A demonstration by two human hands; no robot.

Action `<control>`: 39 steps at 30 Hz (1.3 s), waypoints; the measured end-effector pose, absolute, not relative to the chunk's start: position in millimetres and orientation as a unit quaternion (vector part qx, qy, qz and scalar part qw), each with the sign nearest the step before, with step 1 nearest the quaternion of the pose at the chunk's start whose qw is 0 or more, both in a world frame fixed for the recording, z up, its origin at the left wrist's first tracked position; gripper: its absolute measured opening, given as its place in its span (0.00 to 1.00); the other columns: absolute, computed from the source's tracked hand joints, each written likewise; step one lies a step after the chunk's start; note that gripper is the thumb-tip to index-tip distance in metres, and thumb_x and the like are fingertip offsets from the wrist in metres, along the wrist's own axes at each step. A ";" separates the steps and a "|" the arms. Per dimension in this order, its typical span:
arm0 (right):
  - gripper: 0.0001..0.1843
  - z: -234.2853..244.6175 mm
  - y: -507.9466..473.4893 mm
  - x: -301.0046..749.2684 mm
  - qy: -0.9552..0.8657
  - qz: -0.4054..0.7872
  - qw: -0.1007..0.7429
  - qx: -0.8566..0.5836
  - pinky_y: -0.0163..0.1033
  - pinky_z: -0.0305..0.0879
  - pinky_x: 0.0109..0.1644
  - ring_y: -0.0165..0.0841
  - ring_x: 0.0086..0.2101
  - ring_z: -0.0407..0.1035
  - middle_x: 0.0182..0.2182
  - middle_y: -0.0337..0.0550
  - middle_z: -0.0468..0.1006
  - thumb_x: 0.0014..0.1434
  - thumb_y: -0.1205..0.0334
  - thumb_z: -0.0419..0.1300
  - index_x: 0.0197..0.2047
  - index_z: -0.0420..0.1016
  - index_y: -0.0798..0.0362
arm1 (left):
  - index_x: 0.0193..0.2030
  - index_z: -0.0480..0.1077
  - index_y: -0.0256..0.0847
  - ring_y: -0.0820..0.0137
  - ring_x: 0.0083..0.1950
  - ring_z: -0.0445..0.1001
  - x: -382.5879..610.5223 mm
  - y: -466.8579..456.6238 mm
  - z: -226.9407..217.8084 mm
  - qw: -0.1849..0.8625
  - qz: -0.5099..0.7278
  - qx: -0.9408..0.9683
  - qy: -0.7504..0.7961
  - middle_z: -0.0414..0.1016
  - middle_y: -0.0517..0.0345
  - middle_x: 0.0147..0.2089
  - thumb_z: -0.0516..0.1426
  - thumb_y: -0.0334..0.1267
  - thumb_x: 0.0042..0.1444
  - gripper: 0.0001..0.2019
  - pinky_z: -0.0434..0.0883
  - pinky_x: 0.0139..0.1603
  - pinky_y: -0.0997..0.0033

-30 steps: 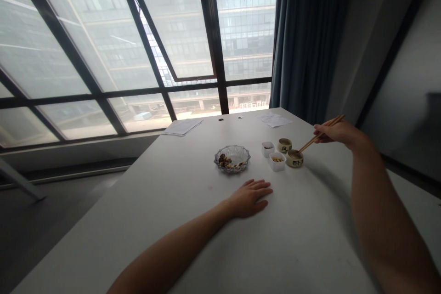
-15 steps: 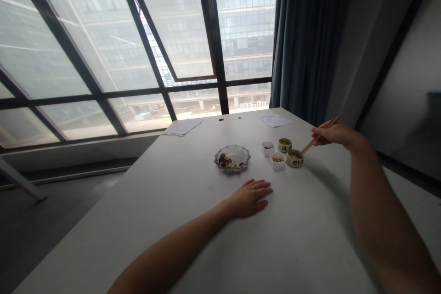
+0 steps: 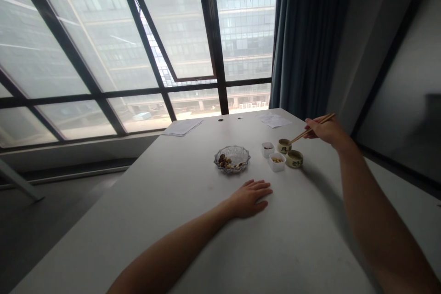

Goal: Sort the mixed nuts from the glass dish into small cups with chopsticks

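Holding: the right hand (image 3: 324, 131) has its fingers (image 3: 312, 124) closed, gripping a pair of wooden chopsticks (image 3: 301, 136).
Long axis: the chopsticks run from upper right to lower left of the frame, with the tips pointing down and left.
Tip position: the tips sit at the right edge of the upper ceramic cup (image 3: 284, 146), right of center. Contact cannot be confirmed from this view.
Nearer hand: the right hand is nearer the cups. The left hand (image 3: 250, 198) is farther off, below the glass dish (image 3: 232, 159).
Left fingers: open and spread, resting flat on the white table (image 3: 193, 229), holding nothing.
Cup count: two, the upper ceramic cup and the lower ceramic cup (image 3: 294, 158), set just apart.
Tub count: two white square tubs, the left tub (image 3: 268, 149) and the right tub (image 3: 277, 161), each holding a little food.
Dish count: one, holding mixed nuts.
Paper count: two loose sheets, the left sheet (image 3: 182, 127) and the right sheet (image 3: 275, 121), at the table's far end.
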State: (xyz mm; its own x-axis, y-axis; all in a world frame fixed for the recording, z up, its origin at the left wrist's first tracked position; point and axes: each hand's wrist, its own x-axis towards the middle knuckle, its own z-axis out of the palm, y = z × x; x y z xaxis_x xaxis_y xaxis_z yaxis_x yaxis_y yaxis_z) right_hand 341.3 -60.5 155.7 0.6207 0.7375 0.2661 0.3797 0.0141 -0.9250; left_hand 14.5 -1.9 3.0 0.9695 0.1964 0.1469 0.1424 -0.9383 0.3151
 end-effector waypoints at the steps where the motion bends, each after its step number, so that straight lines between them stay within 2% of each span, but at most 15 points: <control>1: 0.13 157.9 -60.0 335.1 -0.416 0.136 0.602 -0.668 0.42 0.78 0.36 0.36 0.26 0.77 0.26 0.48 0.80 0.63 0.54 0.61 0.29 0.73 0.52 | 0.68 0.58 0.53 0.63 0.72 0.54 14.6 -1.9 3.0 0.153 0.089 0.980 0.087 0.57 0.57 0.72 0.51 0.47 0.65 0.25 0.48 0.72 0.54; 4: 0.19 159.8 -51.5 304.2 -0.455 0.120 0.649 -0.598 0.39 0.79 0.36 0.37 0.28 0.79 0.27 0.49 0.81 0.61 0.45 0.61 0.30 0.74 0.53 | 0.68 0.59 0.53 0.63 0.72 0.54 14.4 -2.4 3.2 0.152 0.092 0.980 0.086 0.57 0.57 0.72 0.51 0.47 0.65 0.25 0.48 0.72 0.55; 8: 0.24 137.7 -25.5 248.1 -0.509 0.185 0.667 -0.511 0.41 0.79 0.33 0.40 0.28 0.79 0.28 0.49 0.81 0.56 0.38 0.64 0.32 0.77 0.54 | 0.68 0.59 0.53 0.63 0.72 0.55 14.2 -2.6 2.5 0.152 0.094 0.980 0.083 0.57 0.58 0.71 0.51 0.47 0.65 0.24 0.48 0.72 0.54; 12: 0.21 93.2 -1.0 203.1 -0.594 0.269 0.591 -0.474 0.41 0.78 0.36 0.41 0.31 0.80 0.30 0.46 0.82 0.57 0.41 0.63 0.31 0.79 0.53 | 0.67 0.59 0.53 0.63 0.72 0.55 14.4 -3.2 2.0 0.152 0.102 0.980 0.084 0.57 0.58 0.72 0.51 0.46 0.65 0.24 0.48 0.72 0.54; 17: 0.19 52.1 13.8 184.4 -0.646 0.289 0.531 -0.466 0.40 0.76 0.35 0.40 0.32 0.79 0.26 0.41 0.81 0.60 0.44 0.61 0.29 0.77 0.51 | 0.68 0.59 0.52 0.62 0.72 0.55 14.6 -5.1 3.2 0.151 0.102 0.980 0.082 0.57 0.57 0.72 0.51 0.46 0.65 0.24 0.49 0.72 0.53; 23: 0.19 39.9 22.8 187.6 -0.645 0.280 0.528 -0.477 0.39 0.75 0.34 0.39 0.30 0.78 0.27 0.42 0.81 0.61 0.45 0.59 0.31 0.78 0.52 | 0.67 0.59 0.52 0.61 0.72 0.55 15.0 -5.4 2.5 0.150 0.101 0.980 0.082 0.57 0.57 0.72 0.51 0.47 0.65 0.24 0.50 0.71 0.52; 32: 0.20 33.4 27.4 189.3 -0.609 0.314 0.553 -0.474 0.40 0.75 0.35 0.40 0.31 0.79 0.27 0.45 0.82 0.58 0.44 0.62 0.31 0.79 0.53 | 0.68 0.58 0.52 0.62 0.72 0.55 15.3 -4.8 0.2 0.143 0.102 0.981 0.081 0.57 0.57 0.72 0.50 0.47 0.65 0.24 0.50 0.71 0.51; 39: 0.24 26.5 31.6 188.4 -0.595 0.257 0.582 -0.490 0.37 0.70 0.27 0.36 0.23 0.75 0.23 0.45 0.80 0.59 0.40 0.59 0.28 0.77 0.54 | 0.67 0.58 0.52 0.61 0.72 0.56 15.4 -4.4 1.3 0.139 0.104 0.981 0.083 0.58 0.58 0.71 0.51 0.47 0.65 0.24 0.51 0.71 0.52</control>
State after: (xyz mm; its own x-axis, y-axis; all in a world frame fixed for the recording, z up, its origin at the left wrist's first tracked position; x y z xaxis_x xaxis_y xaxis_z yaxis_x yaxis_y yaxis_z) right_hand 188.4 31.6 26.5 0.1590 0.8832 0.4413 0.2850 0.3869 -0.8770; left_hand 15.4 -4.4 1.3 0.9647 0.1916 0.1807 0.1339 -0.9476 0.2899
